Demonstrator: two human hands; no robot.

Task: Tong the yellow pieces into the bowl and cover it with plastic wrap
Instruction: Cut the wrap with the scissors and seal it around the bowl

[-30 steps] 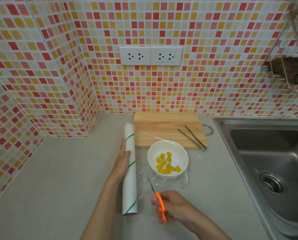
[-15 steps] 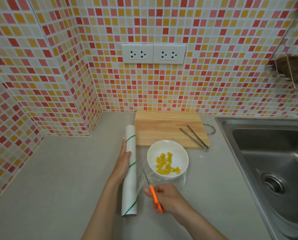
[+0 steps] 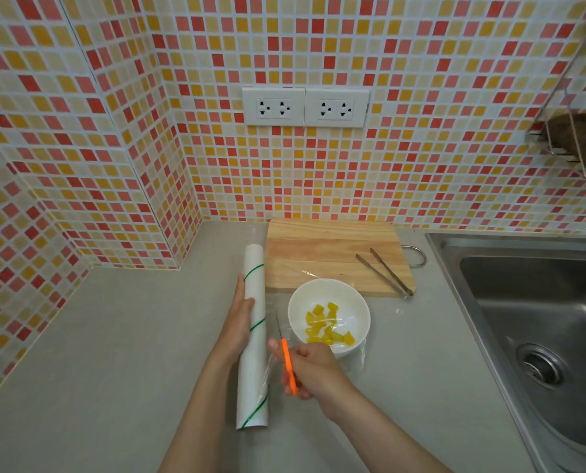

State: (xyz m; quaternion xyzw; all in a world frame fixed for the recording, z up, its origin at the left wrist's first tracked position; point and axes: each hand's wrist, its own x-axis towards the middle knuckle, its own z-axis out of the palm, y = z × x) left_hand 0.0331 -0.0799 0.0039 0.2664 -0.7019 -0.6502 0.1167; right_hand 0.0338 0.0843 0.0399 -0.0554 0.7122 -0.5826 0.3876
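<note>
Orange scissors (image 3: 288, 363) sat gripped in your right hand (image 3: 315, 373); your left hand (image 3: 238, 324) pressed straight fingers against the roll (image 3: 251, 387).

Yellow pieces (image 3: 325, 331) in white bowl (image 3: 356, 303); orange-handled scissors (image 3: 288, 365); green-striped white roll (image 3: 254, 339).

One bowl (image 3: 318, 293), one wrap roll (image 3: 251, 377), one tongs (image 3: 383, 271), one scissors (image 3: 288, 363), two sockets (image 3: 273, 107)
</note>
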